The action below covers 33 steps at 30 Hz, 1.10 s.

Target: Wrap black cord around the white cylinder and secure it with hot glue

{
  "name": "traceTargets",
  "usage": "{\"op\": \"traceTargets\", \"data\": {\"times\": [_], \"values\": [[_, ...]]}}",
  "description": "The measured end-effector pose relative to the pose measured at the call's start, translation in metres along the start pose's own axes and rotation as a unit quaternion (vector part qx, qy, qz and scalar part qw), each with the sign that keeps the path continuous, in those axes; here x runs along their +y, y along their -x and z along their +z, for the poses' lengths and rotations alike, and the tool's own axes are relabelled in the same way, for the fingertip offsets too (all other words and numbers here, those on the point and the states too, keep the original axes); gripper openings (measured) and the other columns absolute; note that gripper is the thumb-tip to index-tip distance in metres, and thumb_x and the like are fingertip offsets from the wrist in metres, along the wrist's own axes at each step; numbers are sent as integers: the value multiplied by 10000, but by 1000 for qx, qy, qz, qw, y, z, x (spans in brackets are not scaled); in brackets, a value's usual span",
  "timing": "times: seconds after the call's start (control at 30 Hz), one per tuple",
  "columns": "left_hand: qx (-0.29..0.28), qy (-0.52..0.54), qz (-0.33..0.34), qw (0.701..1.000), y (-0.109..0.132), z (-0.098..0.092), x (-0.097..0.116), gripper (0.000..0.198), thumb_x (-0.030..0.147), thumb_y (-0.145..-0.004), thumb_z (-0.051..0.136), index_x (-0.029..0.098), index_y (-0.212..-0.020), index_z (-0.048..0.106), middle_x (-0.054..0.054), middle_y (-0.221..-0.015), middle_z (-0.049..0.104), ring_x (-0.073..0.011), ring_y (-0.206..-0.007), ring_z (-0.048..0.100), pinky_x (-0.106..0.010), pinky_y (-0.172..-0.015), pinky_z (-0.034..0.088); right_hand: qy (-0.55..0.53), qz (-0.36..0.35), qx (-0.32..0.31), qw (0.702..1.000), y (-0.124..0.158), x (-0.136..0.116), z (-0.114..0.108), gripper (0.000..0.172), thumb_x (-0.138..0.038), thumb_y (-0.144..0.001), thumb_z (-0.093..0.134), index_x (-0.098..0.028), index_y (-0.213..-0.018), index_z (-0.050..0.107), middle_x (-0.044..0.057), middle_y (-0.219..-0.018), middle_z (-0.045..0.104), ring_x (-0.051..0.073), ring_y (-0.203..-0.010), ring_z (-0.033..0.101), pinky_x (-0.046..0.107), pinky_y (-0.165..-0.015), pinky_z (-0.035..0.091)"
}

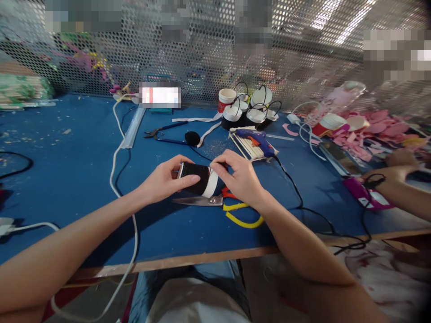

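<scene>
My left hand (164,176) is closed round a paper cup (195,177) lying on its side above the table. Black yarn covers much of the cup, and a white band shows at its right end. At that end the fingers of my right hand (238,174) are pinched together on the black yarn. A strand runs to them from a small black ball of yarn (192,138) behind the cup; the fingertips partly hide it. Under the cup and my right wrist lie scissors (198,201) with yellow and orange handles, partly covered.
Blue-handled pliers (170,141) and white strips lie behind. A blue glue gun (256,141) rests on white sticks to the right. Several cups (232,114) stand by the mesh. A white cable (113,172) crosses the left. At right are a phone (340,158), pink petals and another person's hand.
</scene>
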<state>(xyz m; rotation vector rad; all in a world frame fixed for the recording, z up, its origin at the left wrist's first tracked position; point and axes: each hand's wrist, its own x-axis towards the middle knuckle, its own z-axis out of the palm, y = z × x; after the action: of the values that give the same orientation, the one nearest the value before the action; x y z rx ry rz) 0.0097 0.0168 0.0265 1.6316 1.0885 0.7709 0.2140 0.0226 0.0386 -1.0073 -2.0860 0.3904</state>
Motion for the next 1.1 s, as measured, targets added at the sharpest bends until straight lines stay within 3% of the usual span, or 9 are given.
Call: {"op": "traceTargets", "data": {"times": [0.27, 0.6, 1.1], "values": [[-13, 28, 29, 999, 3, 1, -1, 402, 383, -695, 668, 193, -1015, 517, 0, -807, 571, -139, -697, 550, -220, -609, 447, -50, 78, -17, 996, 1, 3, -3, 140, -285, -848, 491, -184, -780, 562, -2, -706, 540, 112, -663, 480, 252, -617, 384], [-24, -11, 57, 998, 6, 0, -1, 426, 342, -687, 685, 212, -1048, 499, 13, -776, 531, -120, -642, 508, -206, -582, 423, -142, 141, -56, 978, 1, 2, -3, 148, -302, -816, 530, -167, -766, 563, -3, -697, 547, 99, -624, 472, 244, -593, 405], [-11, -64, 102, 993, 4, 0, -6, 444, 334, -683, 690, 209, -1068, 506, -16, -877, 546, -133, -700, 527, -222, -628, 439, -202, 189, -41, 960, 1, 3, 2, 140, -296, -764, 589, -159, -742, 571, -7, -673, 557, 95, -606, 497, 237, -561, 415]]}}
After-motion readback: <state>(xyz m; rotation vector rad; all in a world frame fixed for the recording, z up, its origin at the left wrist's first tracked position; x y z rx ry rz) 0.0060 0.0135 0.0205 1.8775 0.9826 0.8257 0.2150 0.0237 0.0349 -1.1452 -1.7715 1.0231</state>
